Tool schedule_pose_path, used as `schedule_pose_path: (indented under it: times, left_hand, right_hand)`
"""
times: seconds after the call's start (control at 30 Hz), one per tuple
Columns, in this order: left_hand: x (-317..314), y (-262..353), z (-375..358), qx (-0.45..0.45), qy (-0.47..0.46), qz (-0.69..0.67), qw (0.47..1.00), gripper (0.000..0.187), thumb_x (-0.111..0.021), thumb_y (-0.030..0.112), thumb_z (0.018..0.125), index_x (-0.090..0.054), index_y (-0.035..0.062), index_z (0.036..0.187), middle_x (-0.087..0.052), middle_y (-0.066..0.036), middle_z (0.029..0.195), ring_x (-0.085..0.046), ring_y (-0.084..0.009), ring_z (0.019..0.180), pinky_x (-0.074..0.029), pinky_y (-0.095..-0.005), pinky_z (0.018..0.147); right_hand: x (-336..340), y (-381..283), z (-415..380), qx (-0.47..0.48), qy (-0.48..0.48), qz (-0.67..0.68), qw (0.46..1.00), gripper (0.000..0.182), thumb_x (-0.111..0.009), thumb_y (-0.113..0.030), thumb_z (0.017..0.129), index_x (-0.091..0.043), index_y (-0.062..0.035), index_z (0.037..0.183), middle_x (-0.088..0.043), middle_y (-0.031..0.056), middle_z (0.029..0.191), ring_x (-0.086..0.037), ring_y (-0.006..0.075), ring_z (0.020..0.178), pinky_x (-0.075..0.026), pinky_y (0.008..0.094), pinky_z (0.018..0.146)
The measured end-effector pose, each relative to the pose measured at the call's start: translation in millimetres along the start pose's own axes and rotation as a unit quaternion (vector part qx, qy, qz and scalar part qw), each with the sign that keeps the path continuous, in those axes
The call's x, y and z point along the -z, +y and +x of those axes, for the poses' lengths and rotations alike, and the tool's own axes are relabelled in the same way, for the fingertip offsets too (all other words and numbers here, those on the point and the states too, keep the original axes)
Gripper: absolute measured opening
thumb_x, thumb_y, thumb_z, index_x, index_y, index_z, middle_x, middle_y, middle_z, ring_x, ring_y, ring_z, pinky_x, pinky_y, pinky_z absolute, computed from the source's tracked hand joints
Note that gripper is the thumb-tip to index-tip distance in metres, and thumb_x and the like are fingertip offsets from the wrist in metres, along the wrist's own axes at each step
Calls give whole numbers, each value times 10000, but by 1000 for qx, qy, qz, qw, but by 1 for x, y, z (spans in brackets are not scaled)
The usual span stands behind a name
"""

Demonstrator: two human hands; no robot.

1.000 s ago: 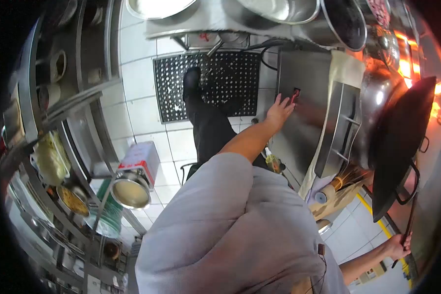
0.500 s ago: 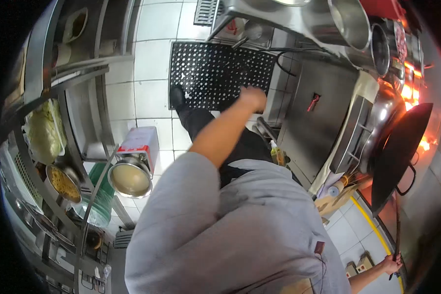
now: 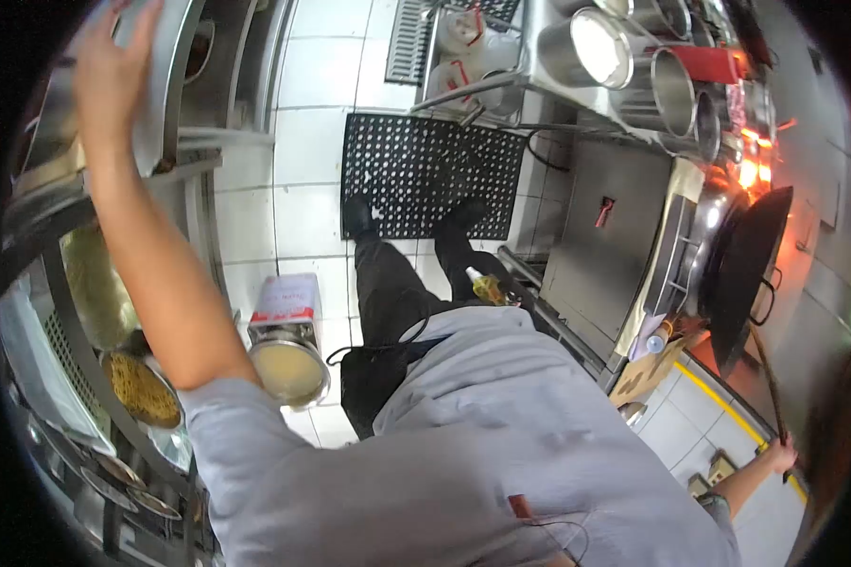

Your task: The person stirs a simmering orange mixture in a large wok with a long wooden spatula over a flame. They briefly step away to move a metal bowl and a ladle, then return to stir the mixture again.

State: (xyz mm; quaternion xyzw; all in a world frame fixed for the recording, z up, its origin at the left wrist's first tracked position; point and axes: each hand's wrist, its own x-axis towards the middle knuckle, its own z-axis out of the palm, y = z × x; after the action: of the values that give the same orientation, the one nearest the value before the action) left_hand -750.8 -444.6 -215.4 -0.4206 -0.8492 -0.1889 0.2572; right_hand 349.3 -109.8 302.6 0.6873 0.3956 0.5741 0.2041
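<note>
My left arm stretches out to the upper left, and my left hand is over the edge of the steel counter with its fingers apart and nothing in them. Far out at the lower right, my right hand is closed around a long thin handle. This handle runs up to the dark wok, which stands tilted at the stove and has a loop handle on its side. Orange flames burn just beyond the wok.
Several steel pots stand at the upper right. On the tiled floor lies a black perforated mat under my feet. A bowl of pale liquid sits by a white-and-red tin. Noodle-like yellow food is on the left rack.
My left hand has swung from in front of my body to the counter at the upper left, its fingers spreading. My right hand keeps its hold on the long handle. The view has shifted slightly.
</note>
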Motion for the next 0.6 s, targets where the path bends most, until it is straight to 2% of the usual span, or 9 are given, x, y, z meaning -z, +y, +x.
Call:
schedule_pose_path:
  times: [0.17,0.2,0.3,0.4,0.43,0.47,0.5,0.53,0.6]
  left_hand:
    - [-34,15,-55,80,-101,15,992,593,-647,435,895,-530,44,1326,-525,-230,1343,-475,-383,1264,-373,-454,1062]
    - [-33,18,-57,82,-99,13,992,585,-649,424,896,-531,46,1325,-517,-226,1354,-464,-380,1275,-365,-457,1067]
    - [-27,33,-51,88,-94,20,991,555,-661,385,897,-537,46,1319,-518,-216,1357,-460,-377,1278,-361,-461,1071]
    - [-26,35,-51,76,-78,23,994,532,-656,345,907,-528,41,1323,-518,-214,1355,-462,-378,1276,-357,-466,1076]
    - [-23,40,-48,85,-90,23,992,527,-648,332,912,-522,33,1327,-511,-215,1362,-457,-380,1280,-352,-467,1081]
    - [-28,33,-51,62,-73,15,995,524,-645,328,914,-521,30,1327,-500,-212,1374,-446,-381,1290,-347,-467,1087]
    - [-28,35,-51,68,-75,14,995,521,-639,324,919,-516,34,1335,-488,-208,1389,-435,-375,1303,-344,-466,1089]
    - [-24,41,-48,96,-100,14,990,523,-628,318,929,-502,34,1349,-481,-206,1397,-427,-367,1313,-340,-465,1093]
    - [-14,52,-43,121,-123,28,985,518,-617,307,941,-487,34,1361,-473,-206,1404,-425,-369,1314,-340,-458,1094]
  right_hand:
    - [-32,-65,-18,-74,65,157,983,240,-737,-432,754,-773,-351,977,-697,63,768,-668,257,674,-511,436,593]
    - [18,-99,-40,-87,5,167,982,322,-840,-310,699,-781,-227,1005,-723,94,972,-678,229,739,-555,372,698]
    - [-4,-141,-41,-68,48,208,975,312,-824,-296,728,-780,-115,979,-674,170,982,-646,282,825,-541,387,772]
    - [-12,-208,-51,-216,123,646,721,263,-496,-85,919,-573,163,872,-636,234,921,-594,306,870,-510,466,901]
    - [9,-217,-41,-356,68,805,470,289,-415,-90,925,-561,136,819,-635,223,861,-591,315,869,-506,455,908]
    - [131,-245,-68,-423,77,842,326,229,-443,-65,900,-541,78,750,-624,196,817,-589,319,848,-508,462,901]
    - [74,-250,-54,-394,51,866,305,306,-447,-234,867,-537,18,718,-688,122,844,-621,309,789,-516,443,786]
    - [82,-256,-58,-409,73,819,395,288,-457,-250,866,-483,-51,659,-658,123,770,-605,274,704,-505,405,705]
    - [84,-271,-58,-397,123,847,333,322,-467,-195,936,-429,-54,649,-537,81,625,-518,205,598,-509,372,697]
